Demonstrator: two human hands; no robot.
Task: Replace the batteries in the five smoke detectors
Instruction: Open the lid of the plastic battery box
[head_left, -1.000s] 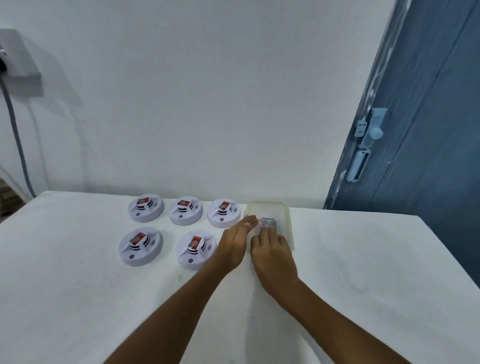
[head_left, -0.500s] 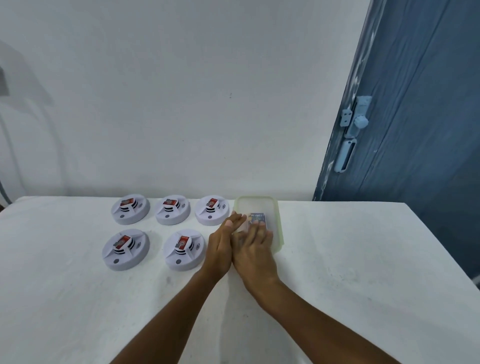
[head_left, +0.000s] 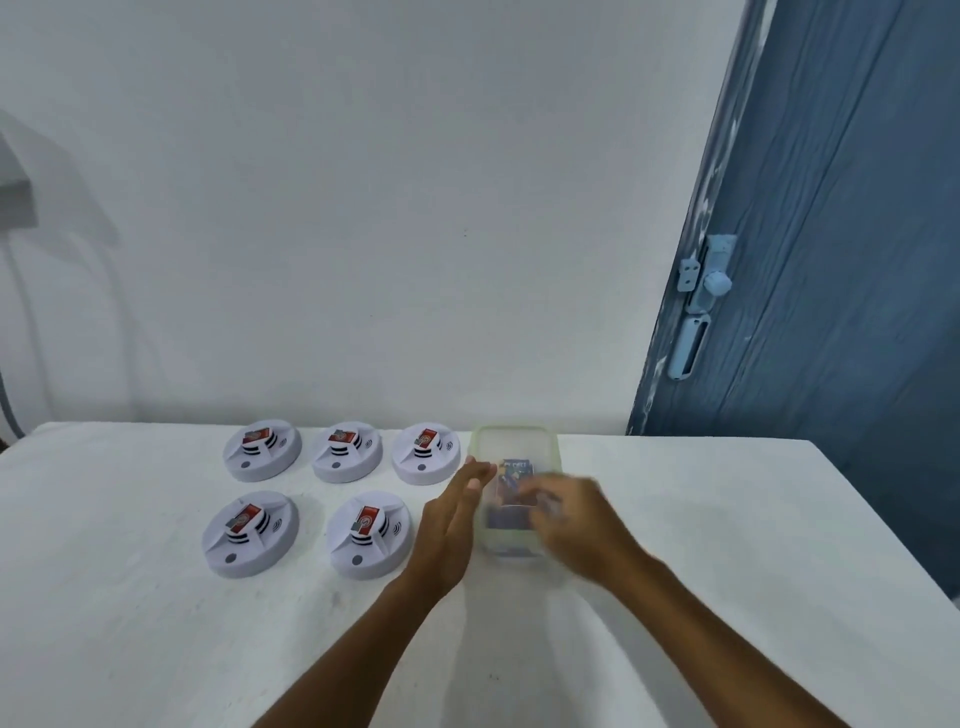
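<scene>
Five smoke detectors on table, container to their right, door behind right

A plain white wall stood behind the white table; a blue door with a pale latch was at right.

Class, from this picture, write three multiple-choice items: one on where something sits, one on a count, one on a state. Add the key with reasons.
1. Where is the clear box relative to the smoke detectors?
A. To their right
B. To their left
C. Stacked on them

2. How many smoke detectors lie on the table?
A. Three
B. Five
C. Seven

3. How does the left hand look?
A. Clenched in a fist
B. Fingers straight, beside the box
C. Gripping a detector

Key: 1 A, the box sits right of both rows. 2 B, three behind, two in front. 3 B, straight fingers lie along the box's left side.
</scene>
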